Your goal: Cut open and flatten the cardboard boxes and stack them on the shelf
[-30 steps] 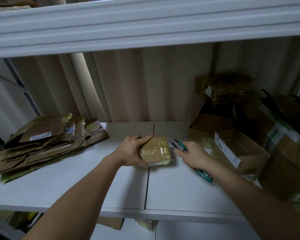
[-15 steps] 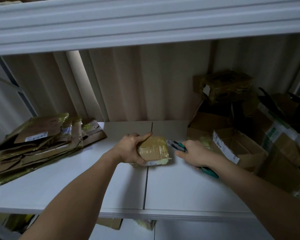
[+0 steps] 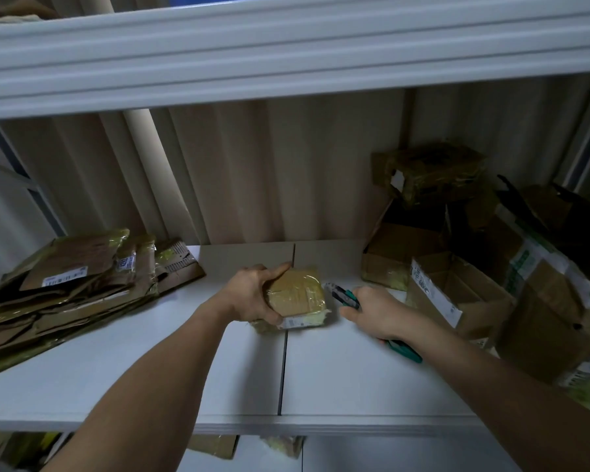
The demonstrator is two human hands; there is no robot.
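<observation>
White shelf (image 3: pixel 355 376) holds all. Right of the small box (image 3: pixel 297 294): pile of open boxes (image 3: pixel 457 287). Left of it: stack of flat cardboard (image 3: pixel 72 284). Small box sits mid shelf, w/ shiny tape on top. Left hand (image 3: pixel 252 296) grips its left side. Right hand (image 3: pixel 377 311), just right of box, is clenched round a green cutter (image 3: pixel 346 296), tip near box edge.
</observation>
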